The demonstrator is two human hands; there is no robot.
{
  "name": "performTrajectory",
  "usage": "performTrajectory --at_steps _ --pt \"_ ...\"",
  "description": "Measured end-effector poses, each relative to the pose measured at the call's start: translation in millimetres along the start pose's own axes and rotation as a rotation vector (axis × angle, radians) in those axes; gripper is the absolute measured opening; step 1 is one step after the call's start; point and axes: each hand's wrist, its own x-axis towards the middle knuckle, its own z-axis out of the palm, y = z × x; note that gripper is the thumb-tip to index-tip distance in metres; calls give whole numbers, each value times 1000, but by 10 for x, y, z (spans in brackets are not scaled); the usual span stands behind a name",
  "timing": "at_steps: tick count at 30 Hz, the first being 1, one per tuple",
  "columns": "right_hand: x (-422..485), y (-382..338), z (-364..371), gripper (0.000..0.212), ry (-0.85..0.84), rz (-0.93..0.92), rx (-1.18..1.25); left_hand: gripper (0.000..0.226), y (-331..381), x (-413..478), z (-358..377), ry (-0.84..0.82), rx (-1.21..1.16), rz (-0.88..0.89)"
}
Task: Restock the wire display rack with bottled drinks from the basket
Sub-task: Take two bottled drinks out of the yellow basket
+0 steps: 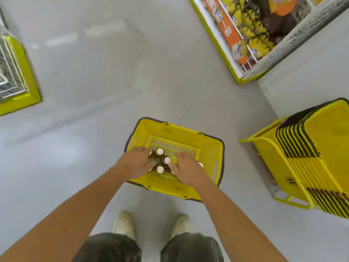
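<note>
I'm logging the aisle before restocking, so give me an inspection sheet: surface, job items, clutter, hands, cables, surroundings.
Surface: smooth grey floor.
Job's things: yellow basket on the floor holding white-capped bottles; wire rack at far left.
Clutter: stack of yellow baskets at right.
Hands: left hand and right hand both in the basket on the bottles; grip unclear.
Cables: nothing seen.
Surroundings: stocked display shelf upper right; shoes below.

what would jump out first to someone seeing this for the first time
The bright yellow basket on the grey floor at centre catches the eye first, with the left hand and right hand both down among its white-capped bottles. Next come the tall stack of yellow baskets at the right and the stocked display shelf at the upper right.
</note>
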Motion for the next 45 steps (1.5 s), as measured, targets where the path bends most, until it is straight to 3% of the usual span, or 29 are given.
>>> performTrajectory --at_steps 11,16,20,24,27,29,33,37,41,45 --pt "1671 353 1114 64 110 -225 -5 60 -788 1649 1374 186 -159 -27" --pt "1969 433 1284 30 175 -302 163 34 -963 1909 1611 323 -286 -19" --pt "1850 379 1067 30 285 -285 277 32 -937 1792 1438 380 -434 -16" --pt "1197 86 404 36 348 -268 345 33 -702 1116 713 420 -561 28" --pt "434 -372 -428 45 403 -289 348 47 -531 272 -131 454 -654 62" --pt "-132 -799 -1086 45 408 -313 336 42 -429 -398 -769 494 -731 70" --pt "-1256 -1856 -2466 31 432 -415 297 31 -280 -1935 -2163 613 -793 78" --pt "-2275 -3092 -3669 3 442 -561 263 18 -275 -3483 -3515 755 -756 58" --pt "-3052 -4369 -4452 13 460 -701 288 19 -610 -4824 -4527 865 -740 80" --pt "-3497 -5553 -4718 19 457 -890 360 14 -1095 -5925 -5017 1048 -762 124"
